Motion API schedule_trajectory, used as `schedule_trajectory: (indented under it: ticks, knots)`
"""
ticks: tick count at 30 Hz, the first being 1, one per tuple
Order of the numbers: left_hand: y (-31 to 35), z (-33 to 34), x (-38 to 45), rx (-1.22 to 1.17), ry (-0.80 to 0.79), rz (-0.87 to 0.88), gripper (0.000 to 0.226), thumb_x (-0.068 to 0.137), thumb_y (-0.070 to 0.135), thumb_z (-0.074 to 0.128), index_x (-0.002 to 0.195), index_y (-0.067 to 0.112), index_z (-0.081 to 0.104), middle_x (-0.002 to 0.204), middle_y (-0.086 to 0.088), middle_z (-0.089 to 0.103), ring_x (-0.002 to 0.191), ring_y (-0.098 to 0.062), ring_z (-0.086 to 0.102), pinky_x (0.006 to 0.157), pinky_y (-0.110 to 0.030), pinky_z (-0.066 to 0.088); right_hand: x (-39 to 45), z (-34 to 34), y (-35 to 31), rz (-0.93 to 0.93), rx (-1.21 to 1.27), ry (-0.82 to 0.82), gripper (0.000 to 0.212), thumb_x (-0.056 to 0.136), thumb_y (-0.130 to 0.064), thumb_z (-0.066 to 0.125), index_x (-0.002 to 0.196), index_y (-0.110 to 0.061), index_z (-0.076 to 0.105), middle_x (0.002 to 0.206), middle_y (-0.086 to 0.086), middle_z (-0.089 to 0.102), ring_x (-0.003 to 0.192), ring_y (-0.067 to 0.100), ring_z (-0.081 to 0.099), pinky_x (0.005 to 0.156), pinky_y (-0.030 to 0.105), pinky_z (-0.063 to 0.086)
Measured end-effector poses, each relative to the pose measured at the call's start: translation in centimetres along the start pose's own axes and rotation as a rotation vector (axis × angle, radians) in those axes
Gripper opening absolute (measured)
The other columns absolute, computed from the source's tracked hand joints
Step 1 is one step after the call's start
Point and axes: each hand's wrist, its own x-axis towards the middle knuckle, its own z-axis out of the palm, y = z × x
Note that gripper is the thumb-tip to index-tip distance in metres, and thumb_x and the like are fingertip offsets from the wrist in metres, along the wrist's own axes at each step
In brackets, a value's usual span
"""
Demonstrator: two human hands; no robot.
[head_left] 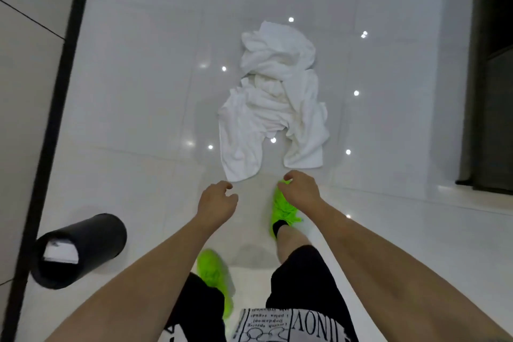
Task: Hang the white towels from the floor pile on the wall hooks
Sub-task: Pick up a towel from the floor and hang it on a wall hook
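A crumpled pile of white towels (273,100) lies on the glossy white tiled floor ahead of me. My left hand (216,201) hangs in the air just short of the pile's near left corner, fingers loosely curled and holding nothing. My right hand (301,189) hovers just below the pile's near right end, fingers also loosely curled and empty. Neither hand touches the towels. No wall hooks are in view.
A black cylindrical bin (80,250) with white paper inside stands on the floor at the lower left, beside a dark strip along the wall (58,108). A dark cabinet or door (488,78) rises at the right. My feet wear bright green shoes (281,209).
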Motion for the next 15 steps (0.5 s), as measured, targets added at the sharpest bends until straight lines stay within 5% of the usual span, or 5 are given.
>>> schedule_trajectory:
  ticks: [9, 15]
  knots:
    - [-0.1, 3.3, 19.6, -0.088, -0.023, -0.042, 0.037, 0.089, 0.022, 0.062, 0.126, 0.016, 0.061, 0.124, -0.007, 0.061, 0.106, -0.023, 0.059, 0.090, -0.027, 0.040, 20.8, 5.6, -1.5, 0.039, -0.039, -0.092, 0.042, 0.093, -0.033, 0.059, 0.129, -0.012, 0.060, 0.129, 0.010, 0.062, 0.122, 0.027, 0.054, 0.096, 0.030, 0.042]
    - [-3.9, 7.0, 38.2, -0.084, -0.017, -0.054, 0.039, 0.091, 0.022, 0.060, 0.129, 0.016, 0.060, 0.127, -0.006, 0.060, 0.116, -0.022, 0.054, 0.088, -0.023, 0.036, 38.8, 13.1, -1.1, 0.031, -0.068, -0.041, 0.049, 0.096, -0.028, 0.056, 0.142, -0.011, 0.047, 0.134, 0.012, 0.057, 0.123, 0.029, 0.053, 0.096, 0.031, 0.041]
